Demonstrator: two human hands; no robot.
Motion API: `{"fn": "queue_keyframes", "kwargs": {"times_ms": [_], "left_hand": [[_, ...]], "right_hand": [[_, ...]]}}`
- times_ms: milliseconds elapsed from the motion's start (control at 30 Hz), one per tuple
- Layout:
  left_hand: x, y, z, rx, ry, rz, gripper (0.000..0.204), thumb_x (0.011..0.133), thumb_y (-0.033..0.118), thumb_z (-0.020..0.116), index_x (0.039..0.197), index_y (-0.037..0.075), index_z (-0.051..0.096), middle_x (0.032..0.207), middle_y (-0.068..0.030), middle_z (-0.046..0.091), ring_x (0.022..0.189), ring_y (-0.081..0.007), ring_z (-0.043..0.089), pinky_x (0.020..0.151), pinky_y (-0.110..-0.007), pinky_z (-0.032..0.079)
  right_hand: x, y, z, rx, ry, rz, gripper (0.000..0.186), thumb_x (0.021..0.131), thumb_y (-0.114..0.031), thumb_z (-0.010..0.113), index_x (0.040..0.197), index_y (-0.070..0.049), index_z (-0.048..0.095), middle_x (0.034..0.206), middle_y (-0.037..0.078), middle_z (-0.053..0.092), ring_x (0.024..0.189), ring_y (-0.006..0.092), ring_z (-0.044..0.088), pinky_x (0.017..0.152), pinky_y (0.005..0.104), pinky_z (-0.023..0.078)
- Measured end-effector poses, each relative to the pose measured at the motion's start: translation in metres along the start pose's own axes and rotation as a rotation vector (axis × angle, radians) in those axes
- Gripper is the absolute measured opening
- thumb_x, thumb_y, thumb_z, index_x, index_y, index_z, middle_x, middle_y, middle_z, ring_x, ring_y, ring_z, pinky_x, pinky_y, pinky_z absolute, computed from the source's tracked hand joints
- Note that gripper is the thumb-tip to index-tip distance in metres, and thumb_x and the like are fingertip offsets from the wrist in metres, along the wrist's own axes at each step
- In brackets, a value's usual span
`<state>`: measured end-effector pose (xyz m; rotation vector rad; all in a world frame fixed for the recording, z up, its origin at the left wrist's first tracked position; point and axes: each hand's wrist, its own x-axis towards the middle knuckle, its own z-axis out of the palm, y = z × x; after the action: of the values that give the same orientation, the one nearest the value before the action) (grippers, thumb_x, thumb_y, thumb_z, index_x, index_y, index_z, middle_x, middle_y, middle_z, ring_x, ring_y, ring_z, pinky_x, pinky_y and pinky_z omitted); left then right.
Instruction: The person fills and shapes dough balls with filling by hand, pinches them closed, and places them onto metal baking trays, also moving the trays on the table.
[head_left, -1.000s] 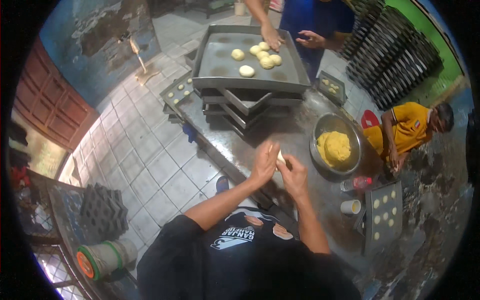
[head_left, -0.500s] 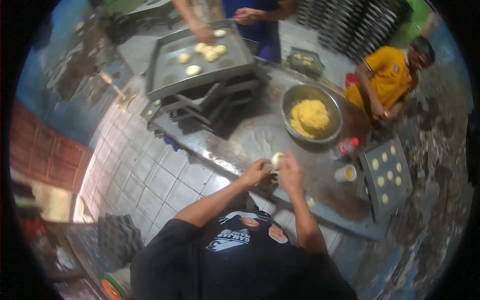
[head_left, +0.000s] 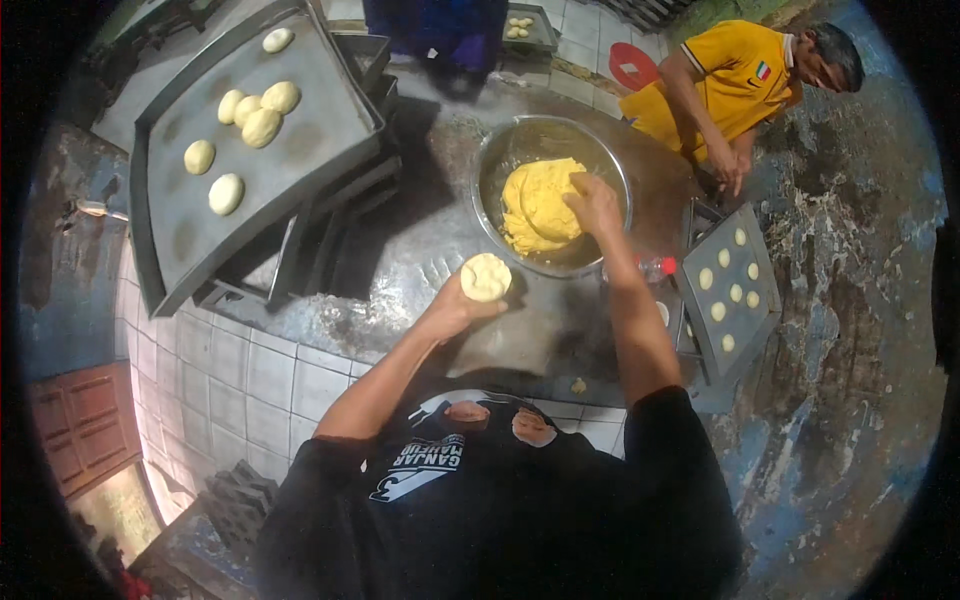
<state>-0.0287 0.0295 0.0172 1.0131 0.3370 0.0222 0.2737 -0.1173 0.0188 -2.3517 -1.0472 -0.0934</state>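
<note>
On the fingers of my left hand [head_left: 452, 310] rests a round, pale, flattened piece of dough [head_left: 486, 276] with a dented top. It is held just outside the near left rim of a steel bowl [head_left: 520, 143]. My right hand [head_left: 597, 206] reaches into that bowl, its fingers closed at the right side of a big mound of soft yellow filling [head_left: 538, 205]. Its fingertips are partly hidden, pressed into the filling.
A large tray [head_left: 170, 225] with several dough balls [head_left: 226, 193] stands raised at left. Right of the bowl are a red-capped bottle [head_left: 664, 266], a cup [head_left: 663, 312] and a smaller tray [head_left: 752, 324] of dough balls. A person in yellow [head_left: 725, 75] sits beyond; another wears blue [head_left: 437, 35].
My hands were together around the dough; now the left holds it alone and the right has moved into the bowl. The view has shifted, and the co-worker's hands at the large tray are gone.
</note>
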Motion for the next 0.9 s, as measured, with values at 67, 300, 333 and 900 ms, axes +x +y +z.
{"fn": "queue_keyframes", "kwargs": {"times_ms": [67, 300, 333, 900], "left_hand": [[0.018, 0.016, -0.003, 0.013, 0.037, -0.018, 0.065, 0.076, -0.004, 0.084, 0.134, 0.002, 0.055, 0.122, -0.0059, 0.067, 0.114, -0.0153, 0.064, 0.105, -0.032, 0.049], [0.075, 0.026, -0.017, 0.321, 0.026, 0.068, 0.057, 0.082, 0.003, 0.083, 0.133, 0.004, 0.056, 0.119, -0.0074, 0.069, 0.11, -0.0156, 0.065, 0.098, -0.032, 0.053], [0.079, 0.026, -0.019, 0.45, 0.054, 0.163, 0.057, 0.081, 0.003, 0.083, 0.132, 0.005, 0.056, 0.117, -0.0081, 0.069, 0.109, -0.0168, 0.066, 0.097, -0.032, 0.053], [0.03, -0.014, 0.062, 0.38, -0.045, 0.396, 0.064, 0.083, 0.011, 0.083, 0.134, 0.008, 0.044, 0.11, -0.011, 0.067, 0.105, -0.0192, 0.065, 0.092, -0.034, 0.052]], "right_hand": [[0.014, 0.004, 0.011, -0.006, -0.086, -0.012, 0.03, 0.084, -0.019, 0.074, 0.106, 0.0, 0.075, 0.114, 0.024, 0.07, 0.109, 0.0393, 0.066, 0.096, 0.0444, 0.051], [0.025, 0.012, 0.005, 0.158, -0.265, 0.539, 0.019, 0.089, -0.013, 0.072, 0.103, -0.002, 0.077, 0.101, 0.021, 0.073, 0.095, 0.032, 0.07, 0.085, 0.0408, 0.056], [0.02, 0.017, -0.002, 0.148, -0.255, 0.545, 0.019, 0.089, -0.013, 0.072, 0.103, -0.002, 0.077, 0.101, 0.021, 0.073, 0.095, 0.032, 0.07, 0.085, 0.0408, 0.056], [-0.136, -0.093, -0.038, 0.975, -0.07, 0.483, 0.056, 0.097, -0.007, 0.065, 0.146, 0.006, 0.041, 0.111, 0.013, 0.069, 0.1, 0.0184, 0.067, 0.087, 0.0324, 0.058]]}}
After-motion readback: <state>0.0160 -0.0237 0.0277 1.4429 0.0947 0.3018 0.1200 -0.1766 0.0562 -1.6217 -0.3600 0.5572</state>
